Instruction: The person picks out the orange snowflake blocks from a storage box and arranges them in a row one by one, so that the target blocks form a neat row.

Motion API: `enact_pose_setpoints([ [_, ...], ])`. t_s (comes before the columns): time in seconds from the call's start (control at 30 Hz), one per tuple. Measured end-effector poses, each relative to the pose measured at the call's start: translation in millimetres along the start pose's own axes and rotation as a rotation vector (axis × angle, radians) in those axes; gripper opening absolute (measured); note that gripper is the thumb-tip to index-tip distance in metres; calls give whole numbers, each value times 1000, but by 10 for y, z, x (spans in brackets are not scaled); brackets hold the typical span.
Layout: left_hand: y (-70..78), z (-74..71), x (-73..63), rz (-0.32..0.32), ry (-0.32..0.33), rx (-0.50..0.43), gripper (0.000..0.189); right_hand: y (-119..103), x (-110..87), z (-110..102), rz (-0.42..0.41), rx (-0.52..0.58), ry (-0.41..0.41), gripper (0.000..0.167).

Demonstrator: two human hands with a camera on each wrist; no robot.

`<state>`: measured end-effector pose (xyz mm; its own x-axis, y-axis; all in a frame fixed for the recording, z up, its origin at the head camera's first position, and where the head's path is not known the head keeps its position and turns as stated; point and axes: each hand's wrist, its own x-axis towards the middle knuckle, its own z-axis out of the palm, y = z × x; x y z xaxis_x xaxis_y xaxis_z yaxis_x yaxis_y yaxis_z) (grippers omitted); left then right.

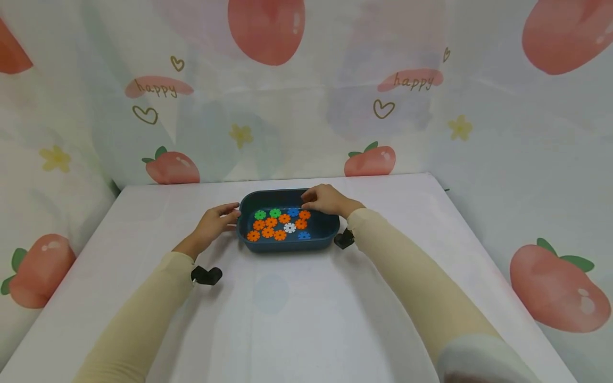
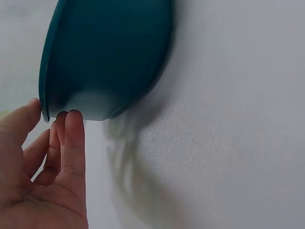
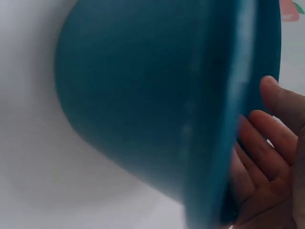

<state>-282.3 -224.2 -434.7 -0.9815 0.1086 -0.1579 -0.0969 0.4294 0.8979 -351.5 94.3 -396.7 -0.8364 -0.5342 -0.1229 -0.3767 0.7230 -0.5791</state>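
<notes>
Our left grip (image 1: 213,226) pinches the left end of the teal tray (image 1: 287,246) on the desk (image 1: 297,330); our right grip (image 1: 328,200), thumb and fingers apart, hangs over its far right. We judge this disc-picking; next likely needs pinching one snowflake disc (image 1: 267,232) inside.

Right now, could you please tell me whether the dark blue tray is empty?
Not empty: orange, green, blue and white pieces lie inside the tray, partly covering its bottom.

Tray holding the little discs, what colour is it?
The tray is dark teal blue; the left wrist view shows its colour best.
</notes>
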Motion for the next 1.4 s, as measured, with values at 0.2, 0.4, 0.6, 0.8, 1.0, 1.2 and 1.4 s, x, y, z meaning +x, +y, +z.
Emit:
enact_pose_setpoints([
  [0.2, 6, 15, 24, -40, -10, -78, 53, -33, 14, -27, 15, 2, -49, 44],
  [0.4, 15, 38, 41, -87, 6, -138, 52, -63, 40, -46, 36, -25, -66, 43],
  [0.6, 22, 60, 33, -118, 18, -209, 54, -77, 65, -42, 63, -30, -74, 42],
  [0.8, 41, 66, 22, -154, 12, -283, 55, -70, 113, -38, 130, -16, -79, 41],
  [1.0, 36, 60, 33, -177, 14, -317, 54, -88, 132, -46, 176, 9, -82, 40],
  [1.2, 36, 58, 32, -189, 15, -330, 55, -121, 140, -50, 223, 37, -99, 38],
  [1.4, 37, 64, 31, -183, 18, -339, 54, -119, 162, -24, 245, 64, -86, 37],
])
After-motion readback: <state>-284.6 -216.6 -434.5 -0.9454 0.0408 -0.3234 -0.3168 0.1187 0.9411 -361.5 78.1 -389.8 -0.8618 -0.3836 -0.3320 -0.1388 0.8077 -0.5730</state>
